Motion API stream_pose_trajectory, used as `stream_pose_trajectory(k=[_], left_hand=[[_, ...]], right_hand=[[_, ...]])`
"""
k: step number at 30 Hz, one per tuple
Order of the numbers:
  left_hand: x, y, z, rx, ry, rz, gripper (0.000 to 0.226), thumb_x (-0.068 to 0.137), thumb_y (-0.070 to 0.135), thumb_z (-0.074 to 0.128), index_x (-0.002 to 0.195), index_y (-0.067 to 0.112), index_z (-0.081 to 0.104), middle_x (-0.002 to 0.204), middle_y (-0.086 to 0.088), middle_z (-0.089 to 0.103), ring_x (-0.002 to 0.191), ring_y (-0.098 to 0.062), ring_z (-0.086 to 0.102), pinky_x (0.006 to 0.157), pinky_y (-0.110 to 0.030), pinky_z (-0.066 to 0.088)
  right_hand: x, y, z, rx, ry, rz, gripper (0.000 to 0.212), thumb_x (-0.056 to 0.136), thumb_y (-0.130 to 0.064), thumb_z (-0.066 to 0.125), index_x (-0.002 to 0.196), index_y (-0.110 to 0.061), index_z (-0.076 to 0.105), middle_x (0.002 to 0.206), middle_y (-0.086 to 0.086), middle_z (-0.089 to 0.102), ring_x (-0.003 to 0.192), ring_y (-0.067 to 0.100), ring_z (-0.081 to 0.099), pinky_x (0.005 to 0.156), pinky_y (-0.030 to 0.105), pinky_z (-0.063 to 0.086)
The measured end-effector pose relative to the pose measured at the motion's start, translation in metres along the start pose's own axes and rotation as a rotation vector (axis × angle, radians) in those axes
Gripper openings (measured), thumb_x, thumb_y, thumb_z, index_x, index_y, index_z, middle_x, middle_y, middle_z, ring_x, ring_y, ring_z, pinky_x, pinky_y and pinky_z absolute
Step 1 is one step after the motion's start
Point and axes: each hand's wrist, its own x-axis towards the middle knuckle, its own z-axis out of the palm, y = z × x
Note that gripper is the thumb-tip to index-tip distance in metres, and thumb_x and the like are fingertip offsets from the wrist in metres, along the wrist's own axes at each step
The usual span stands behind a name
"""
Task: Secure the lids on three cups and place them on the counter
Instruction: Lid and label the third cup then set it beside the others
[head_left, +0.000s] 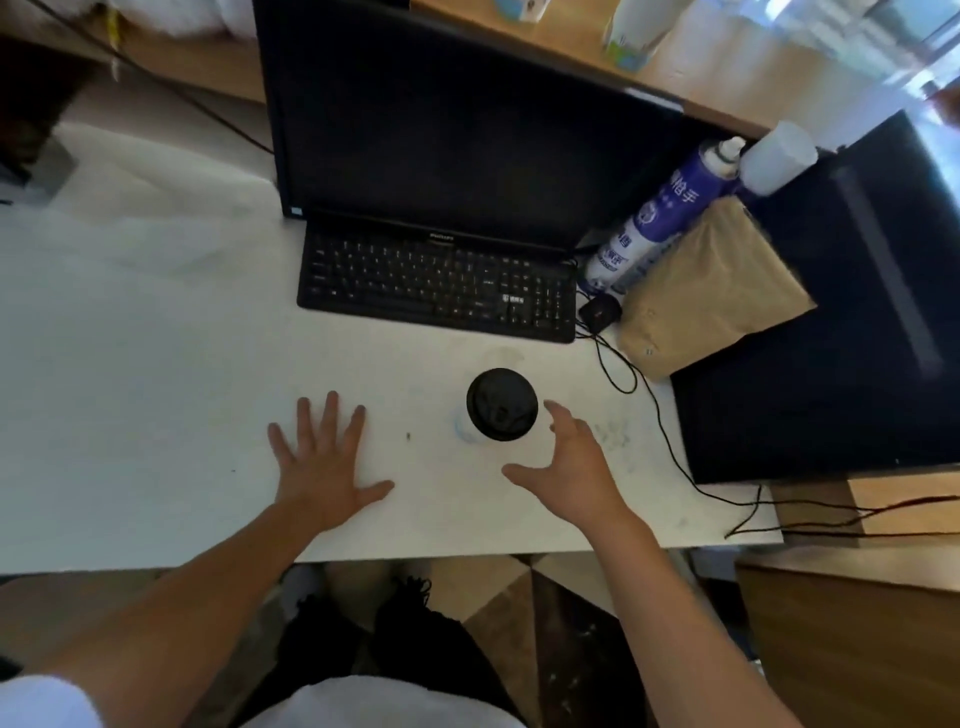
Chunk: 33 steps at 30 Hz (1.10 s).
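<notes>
Both forearms reach over the near edge of the white counter (156, 364). Left hand (322, 467) lies flat, palm down, fingers spread, holding nothing. Right hand (576, 467) is open and curved, empty. One cup (470, 431) with black lid (502, 404) on stands between thumb and index fingertip, just apart from both, near the keyboard (436, 283).

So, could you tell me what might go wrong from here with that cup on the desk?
The right hand is open beside the lidded cup, not gripping it; a clumsy reach could tip it. The keyboard lies just behind, so any spill might run into it. The black cable trails across the desk to the right and could snag a wrist.
</notes>
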Motion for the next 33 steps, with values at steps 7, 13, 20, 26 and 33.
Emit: stream_pose_trajectory(k=[7, 13, 20, 26, 33], left_hand=[[0.004, 0.002, 0.007, 0.022, -0.02, -0.04, 0.12, 0.069, 0.094, 0.032, 0.151, 0.032, -0.029, 0.156, -0.006, -0.043, 0.142, -0.038, -0.039, 0.111, -0.066, -0.02], [0.005, 0.013, 0.006, -0.006, -0.011, -0.122, 0.121, 0.067, 0.095, 0.036, 0.152, 0.035, -0.026, 0.158, -0.004, -0.039, 0.144, -0.037, -0.036, 0.114, -0.067, -0.016], [0.007, 0.098, -0.025, -0.724, 0.158, -0.079, 0.11, 0.07, 0.059, 0.08, 0.156, 0.026, 0.021, 0.163, 0.0, 0.024, 0.151, -0.025, 0.021, 0.12, -0.049, 0.023], [-0.016, 0.144, -0.068, -1.079, 0.293, 0.101, 0.073, 0.062, 0.026, 0.092, 0.119, 0.043, 0.049, 0.111, 0.023, 0.062, 0.099, 0.001, 0.062, 0.081, -0.018, 0.051], [-0.02, 0.14, -0.058, -1.065, 0.299, 0.043, 0.073, 0.06, 0.023, 0.092, 0.117, 0.036, 0.049, 0.108, 0.019, 0.062, 0.098, -0.001, 0.063, 0.075, -0.014, 0.049]], right_hand=[[0.033, -0.021, -0.003, -0.134, -0.028, -0.268, 0.108, 0.078, -0.043, 0.083, 0.159, -0.032, 0.013, 0.163, 0.0, 0.012, 0.145, 0.027, 0.017, 0.113, 0.043, 0.034], [0.055, -0.013, 0.005, -0.172, -0.053, -0.41, 0.088, 0.083, -0.037, 0.078, 0.155, -0.028, 0.027, 0.154, -0.003, 0.027, 0.135, 0.027, 0.03, 0.108, 0.043, 0.042], [0.057, -0.015, -0.002, -0.088, -0.075, -0.418, 0.085, 0.077, -0.032, 0.081, 0.15, -0.027, 0.038, 0.147, -0.003, 0.036, 0.132, 0.023, 0.039, 0.103, 0.032, 0.041], [0.046, -0.026, -0.01, 0.201, -0.135, -0.33, 0.08, 0.074, -0.032, 0.085, 0.144, -0.028, 0.047, 0.135, -0.003, 0.05, 0.119, 0.014, 0.05, 0.09, 0.024, 0.042], [0.033, -0.033, 0.001, 0.002, -0.149, -0.426, 0.089, 0.077, -0.041, 0.08, 0.153, -0.023, 0.037, 0.144, 0.001, 0.042, 0.131, 0.019, 0.046, 0.102, 0.029, 0.044]])
